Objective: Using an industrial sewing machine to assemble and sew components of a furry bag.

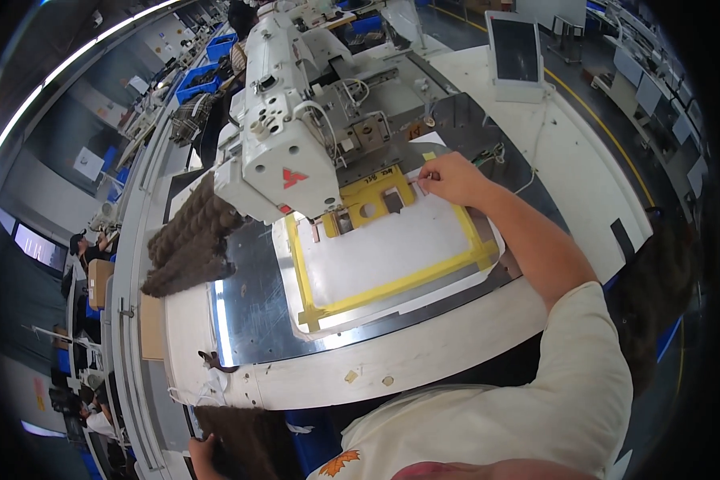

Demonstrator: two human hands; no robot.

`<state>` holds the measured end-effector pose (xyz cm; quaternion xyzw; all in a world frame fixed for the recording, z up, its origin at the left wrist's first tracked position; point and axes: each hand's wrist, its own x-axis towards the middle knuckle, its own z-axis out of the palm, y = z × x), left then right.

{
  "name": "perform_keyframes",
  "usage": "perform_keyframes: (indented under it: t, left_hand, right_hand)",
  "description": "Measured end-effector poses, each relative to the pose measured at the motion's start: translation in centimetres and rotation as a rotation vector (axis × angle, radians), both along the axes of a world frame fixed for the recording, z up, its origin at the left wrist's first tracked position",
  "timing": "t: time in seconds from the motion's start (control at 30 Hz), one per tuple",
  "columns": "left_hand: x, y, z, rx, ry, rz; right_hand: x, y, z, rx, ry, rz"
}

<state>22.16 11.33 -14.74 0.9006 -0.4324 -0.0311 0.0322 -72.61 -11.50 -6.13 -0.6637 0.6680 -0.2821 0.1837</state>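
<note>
My right hand [450, 179] reaches over the machine bed, its fingertips pinched together at the right end of a yellow clamp plate [368, 210] with cut-outs. What sits between those fingertips is too small to make out. Below the plate lies a white sheet [384, 254] edged with yellow tape [392, 298]. A white industrial sewing machine [284, 152] stands over its far left side. Low at the left, beneath the table edge, my left hand [203, 454] is closed at the edge of a dark brown plush fabric piece [244, 440]; part of the hand is out of frame.
More brown plush pieces [192, 240] are heaped left of the machine head. Small scissors [490, 154] lie on the metal plate [252, 320] at the far right. A screen [514, 50] stands behind on the white table [608, 232]. Other people sit far left.
</note>
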Motion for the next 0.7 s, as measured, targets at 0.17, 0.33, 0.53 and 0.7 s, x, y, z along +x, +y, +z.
perform_keyframes:
  t: [0.17,0.33,0.53,0.7]
  left_hand:
    - [-13.5,-3.2,6.3,0.166,-0.206,-0.098]
    - [-24.2,-2.1,14.9,-0.038,-0.678,-0.006]
    - [-32.4,-8.6,23.9,-0.500,-0.863,-0.404]
    - [-42.9,-13.2,27.0,-0.850,-0.800,-0.971]
  right_hand:
    - [-1.0,1.0,-0.4,0.006,0.010,-0.042]
    - [0.3,0.3,0.7,0.010,-0.049,0.023]
    - [2.1,2.1,3.6,-0.095,-0.065,0.087]
    - [5.3,6.5,9.1,0.028,-0.146,0.228]
